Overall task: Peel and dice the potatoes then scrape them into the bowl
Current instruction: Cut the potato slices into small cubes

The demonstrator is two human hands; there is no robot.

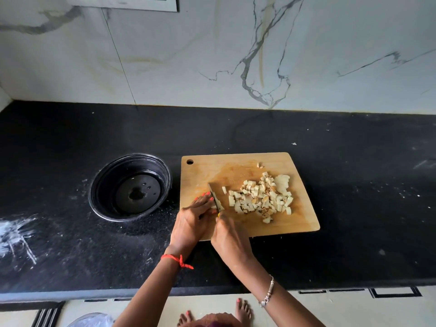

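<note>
Black counter (354,185), bowl (107,178) perhaps wet, diced potato (259,197) on board (236,166)

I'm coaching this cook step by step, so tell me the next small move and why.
Probably press the knife down through the potato piece. The right hand holds the blade over it and the left hand pins it on the cutting board. The diced pile lies beside it, and the bowl holds no potato yet.
</note>
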